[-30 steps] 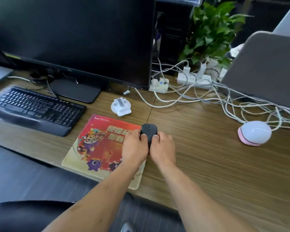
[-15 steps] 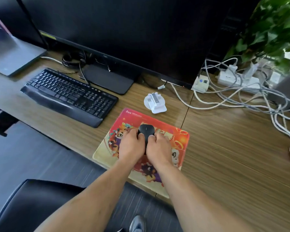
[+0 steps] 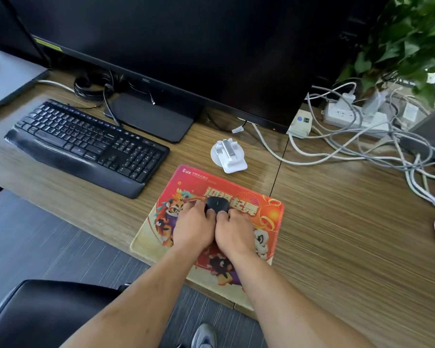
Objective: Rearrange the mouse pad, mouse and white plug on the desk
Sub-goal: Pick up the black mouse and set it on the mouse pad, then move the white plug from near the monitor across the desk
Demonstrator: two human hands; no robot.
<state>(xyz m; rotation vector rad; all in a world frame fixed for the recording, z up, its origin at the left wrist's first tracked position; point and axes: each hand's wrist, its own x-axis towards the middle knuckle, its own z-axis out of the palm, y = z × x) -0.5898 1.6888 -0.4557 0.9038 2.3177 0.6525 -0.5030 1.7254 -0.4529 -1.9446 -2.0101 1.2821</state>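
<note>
Black mouse (image 3: 217, 204) half hidden under both hands (image 3: 216, 228).

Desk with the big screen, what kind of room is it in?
Probably an office or study. A monitor and black keyboard sit on a wooden desk, with a power strip full of cables, and both hands hold a mouse.

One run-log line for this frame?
left hand: on mouse | right hand: on mouse | mouse: on mouse pad | white plug: beyond pad, untouched
</note>
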